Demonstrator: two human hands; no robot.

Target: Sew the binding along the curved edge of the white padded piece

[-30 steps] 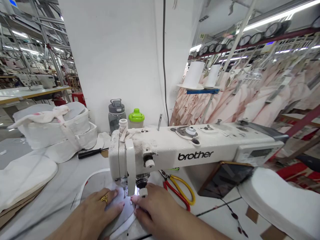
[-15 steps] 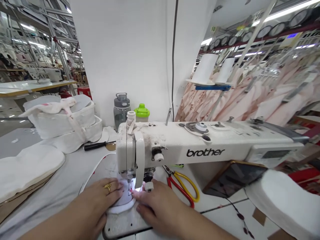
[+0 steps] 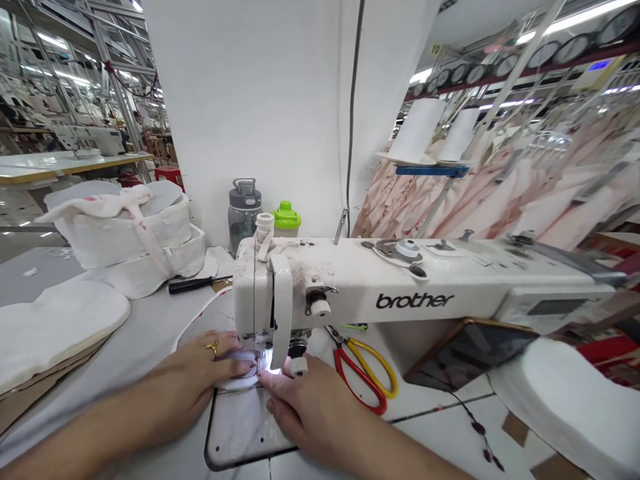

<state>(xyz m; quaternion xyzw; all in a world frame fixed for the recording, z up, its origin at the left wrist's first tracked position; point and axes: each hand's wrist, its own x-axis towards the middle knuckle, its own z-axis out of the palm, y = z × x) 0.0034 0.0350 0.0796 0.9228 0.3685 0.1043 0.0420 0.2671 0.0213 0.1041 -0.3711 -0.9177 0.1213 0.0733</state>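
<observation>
A pale grey curved fabric piece with a white edge lies under the needle area of a white sewing machine. My left hand, with a gold ring, lies flat on the fabric left of the needle, its fingers stretched out. At the right of the lit needle, my right hand touches the fabric's near edge with its index finger. Its thumb sits apart, lower on the metal plate; the other fingers are partly hidden behind the machine's knob. The needle tip is hard to make out behind my fingertips.
Red-and-yellow-handled scissors lie right of my right hand, with a dark-screened tablet beyond. White padded pieces are stacked at left and right. Behind stand a tied bundle, a screwdriver and a grey bottle.
The fabric has moved away from me under the needle, baring more of the metal plate. My left hand has slid slightly forward with it; my right index finger has shifted slightly left.
</observation>
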